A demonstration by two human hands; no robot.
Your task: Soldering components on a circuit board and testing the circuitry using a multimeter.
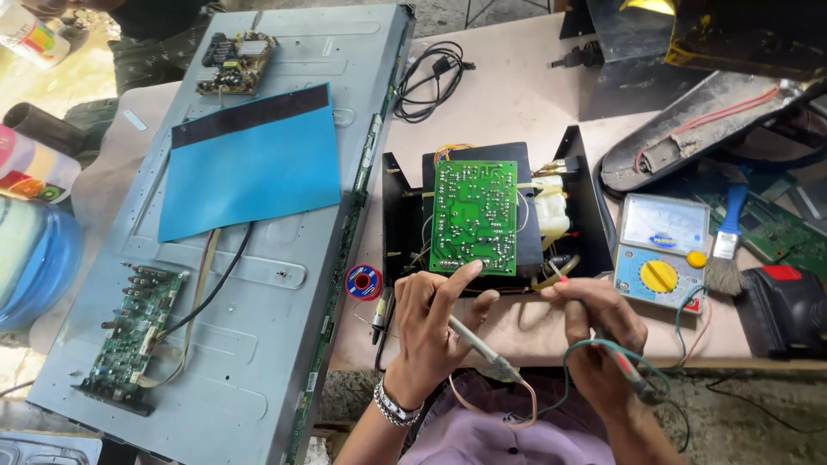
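The green circuit board (475, 217) lies solder side up on a black open chassis (405, 215), near the middle of the pinkish table (508, 103). At the board's 6 o'clock edge the left hand (431, 331) rests its forefinger tip against the board's lower rim, while its other fingers are curled around a grey probe (478, 344) that slants down toward 4 o'clock. The right hand (594, 331), at 4 o'clock of the board, is closed tightly around a second probe whose tip is hidden; green and red leads (620, 353) loop out beneath its wrist. A metal bracelet (394, 405) circles the left wrist.

Just at 3 o'clock of the chassis sits an analogue multimeter (662, 250) with a yellow dial, and a blue-handled brush (728, 241) lies beside it. At 9 o'clock of the left hand a small solder spool (363, 282) rests on the table. Further toward 9 o'clock a large grey metal television back panel (258, 344) carries a blue sheet (250, 168) and a green board (138, 331). A coiled black cable (426, 82) lies at 12 o'clock.
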